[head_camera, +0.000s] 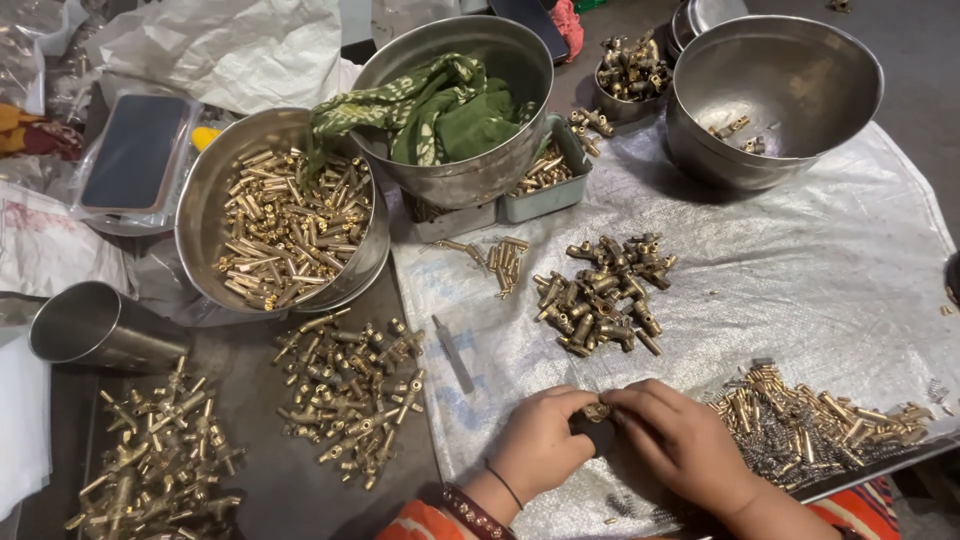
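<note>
Down at the plastic sheet's near edge, the left hand and right hand pinch one small brass fitting between fingertips: hard, dense for its size, probably slick; best gripped across its barrel.

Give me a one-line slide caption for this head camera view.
Both hands, left hand and right hand, pinch a small brass fitting amid brass parts and steel bowls.

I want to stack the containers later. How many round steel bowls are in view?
4: one full of brass pins at left, one holding a green cloth at centre, a large one at upper right, a small one of fittings between. Stacked rims at top may hide more.
</note>
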